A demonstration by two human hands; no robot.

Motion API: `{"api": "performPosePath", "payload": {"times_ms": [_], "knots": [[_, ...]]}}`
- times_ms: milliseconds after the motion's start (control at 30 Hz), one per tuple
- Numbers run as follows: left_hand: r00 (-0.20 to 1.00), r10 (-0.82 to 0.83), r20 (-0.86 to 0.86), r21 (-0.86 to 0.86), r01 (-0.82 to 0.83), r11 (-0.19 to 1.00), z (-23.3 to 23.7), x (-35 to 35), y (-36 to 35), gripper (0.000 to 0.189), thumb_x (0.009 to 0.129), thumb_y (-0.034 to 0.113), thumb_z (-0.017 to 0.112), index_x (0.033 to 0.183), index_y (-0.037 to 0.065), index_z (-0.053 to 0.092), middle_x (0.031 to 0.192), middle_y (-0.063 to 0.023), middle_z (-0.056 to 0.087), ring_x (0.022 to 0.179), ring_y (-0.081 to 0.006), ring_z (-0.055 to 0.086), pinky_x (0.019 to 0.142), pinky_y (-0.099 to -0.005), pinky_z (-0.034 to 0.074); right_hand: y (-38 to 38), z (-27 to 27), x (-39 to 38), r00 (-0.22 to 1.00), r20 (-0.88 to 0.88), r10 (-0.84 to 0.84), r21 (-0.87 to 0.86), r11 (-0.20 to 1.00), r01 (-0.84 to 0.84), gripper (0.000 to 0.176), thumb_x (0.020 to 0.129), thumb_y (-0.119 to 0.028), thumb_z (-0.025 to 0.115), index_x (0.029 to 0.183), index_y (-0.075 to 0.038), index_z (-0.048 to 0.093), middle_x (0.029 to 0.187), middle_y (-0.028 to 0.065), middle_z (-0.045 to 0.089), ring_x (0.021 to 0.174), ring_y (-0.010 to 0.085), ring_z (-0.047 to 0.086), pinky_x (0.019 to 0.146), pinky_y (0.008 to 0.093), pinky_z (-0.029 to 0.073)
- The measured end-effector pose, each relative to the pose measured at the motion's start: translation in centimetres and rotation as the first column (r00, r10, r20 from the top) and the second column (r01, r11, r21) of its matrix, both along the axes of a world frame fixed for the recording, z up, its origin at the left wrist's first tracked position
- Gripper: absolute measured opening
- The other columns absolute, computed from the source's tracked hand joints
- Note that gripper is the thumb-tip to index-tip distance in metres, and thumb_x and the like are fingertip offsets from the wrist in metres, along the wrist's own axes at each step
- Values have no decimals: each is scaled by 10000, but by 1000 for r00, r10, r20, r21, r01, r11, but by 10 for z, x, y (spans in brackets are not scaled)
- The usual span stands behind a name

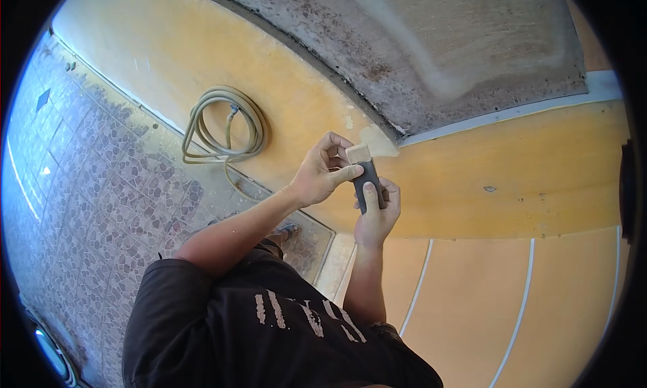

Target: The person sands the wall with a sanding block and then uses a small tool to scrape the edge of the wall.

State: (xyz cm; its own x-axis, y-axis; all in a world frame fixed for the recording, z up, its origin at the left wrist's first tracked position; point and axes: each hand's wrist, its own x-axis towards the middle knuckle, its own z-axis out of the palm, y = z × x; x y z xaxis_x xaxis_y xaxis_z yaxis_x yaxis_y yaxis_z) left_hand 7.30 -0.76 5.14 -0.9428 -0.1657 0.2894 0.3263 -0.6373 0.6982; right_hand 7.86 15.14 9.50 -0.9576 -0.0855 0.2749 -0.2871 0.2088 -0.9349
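A small sanding block (368,184) is held between my two hands in front of my body. It looks like a pale wooden piece (359,153) with a dark grey, sandpaper-like sheet wrapped around most of it. My left hand (319,171) pinches the upper part, its thumb on the dark sheet near the bare pale end and its fingers curled behind. Lower down, my right hand (380,213) grips the dark part, thumb lying along the face. The fingers behind the block are partly hidden.
Yellow wall (445,179) with peeled patches lies ahead, bordering a grey, stained panel (485,65). A coiled hose (259,128) rests against the wall at left. Patterned paving (114,213) covers the ground. Orange panels with pale stripes (472,300) stand at lower right.
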Motion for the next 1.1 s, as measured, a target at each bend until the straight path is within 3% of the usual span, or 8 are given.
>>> {"api": "performPosePath", "payload": {"times_ms": [200,367,467,500,567,633,867,1100], "knots": [[988,-149,-48,-59,146,988,-7,-9,-19,389,916,75,778,1165,72,479,1081,-80,650,1022,-160,658,890,-308,549,-9,1,4,974,171,151,-380,922,-76,321,941,-98,738,1194,-28,554,967,58,618,848,140,650,591,263,575],[964,-266,-30,-175,257,950,-22,-20,-50,395,907,165,804,1170,60,528,1089,-78,666,1024,-163,659,901,-342,541,-13,-4,0,996,75,51,20,998,-52,316,928,-99,762,1193,26,644,962,90,672,714,113,640,545,255,557],[978,151,-146,-801,-206,562,-5,-47,-99,519,862,383,821,1211,46,638,1132,-89,682,1118,-202,628,1021,-405,461,-8,-9,-13,1000,0,-31,119,992,31,291,911,-101,786,1146,41,691,932,94,699,652,97,618,532,236,531],[949,257,-185,-811,-295,505,3,-57,-115,535,878,408,796,1245,57,627,1169,-120,672,1186,-275,603,1061,-441,435,-7,-8,-17,998,-29,-62,123,990,66,288,904,-109,796,1131,43,705,902,76,705,654,88,612,526,230,511],[692,439,-574,-773,-634,-11,2,-94,-145,550,881,418,783,1293,92,621,1302,-129,626,1283,-330,545,1086,-469,416,-5,-4,-28,993,-66,-95,176,979,106,291,901,-110,798,1130,45,708,899,75,706,647,85,607,523,233,506],[470,356,-808,-568,-784,-253,9,-130,-168,544,912,432,738,1349,138,602,1448,-131,539,1414,-346,431,1165,-491,354,-3,3,-40,990,-78,-121,285,948,139,283,900,-102,797,1124,51,716,913,102,731,694,104,647,600,254,538],[482,-249,-840,-370,-844,-388,18,-202,-196,726,944,532,619,1574,250,392,1679,-26,271,1545,-252,254,1276,-489,209,-25,-16,-135,914,-382,138,388,922,23,269,892,-115,800,1108,35,739,992,127,760,816,170,705,752,291,556],[540,-275,-795,-447,-829,-337,15,-204,-197,798,901,562,633,1602,333,327,1690,42,248,1561,-225,212,1288,-497,163,-21,-35,-169,718,-626,306,501,863,69,206,877,-19,768,1080,10,748,1062,187,758,963,276,750,835,350,578]]}}
